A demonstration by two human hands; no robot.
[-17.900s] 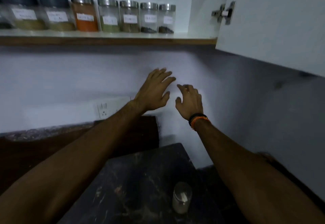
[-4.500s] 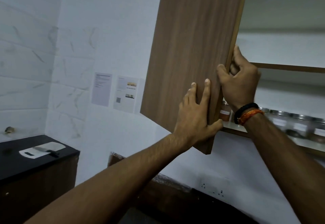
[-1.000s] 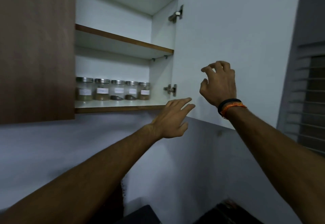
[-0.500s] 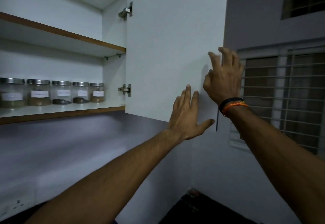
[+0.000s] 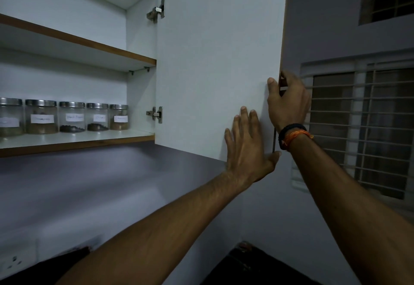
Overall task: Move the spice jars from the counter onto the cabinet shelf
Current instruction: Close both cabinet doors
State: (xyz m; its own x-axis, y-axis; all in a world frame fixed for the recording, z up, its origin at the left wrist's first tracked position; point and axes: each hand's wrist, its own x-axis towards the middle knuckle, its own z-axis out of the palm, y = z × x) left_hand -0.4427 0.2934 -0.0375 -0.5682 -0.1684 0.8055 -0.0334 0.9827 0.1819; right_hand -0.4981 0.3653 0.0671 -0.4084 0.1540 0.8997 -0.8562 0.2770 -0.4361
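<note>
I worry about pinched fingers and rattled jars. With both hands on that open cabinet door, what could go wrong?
The right hand curls round the cabinet door edge, so its fingers could get pinched if the door closes. The left hand presses flat; a hard push might jolt the spice jars on the shelf.

White cabinet shelf point(image 5: 94, 138), wood-edged; five labelled spice jars point(image 5: 72, 117) standing in a row

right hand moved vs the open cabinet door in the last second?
Yes. The right hand went from hovering in front of the white inner face of the door out to its free edge, which it now grips, thumb on the inner face.
</note>
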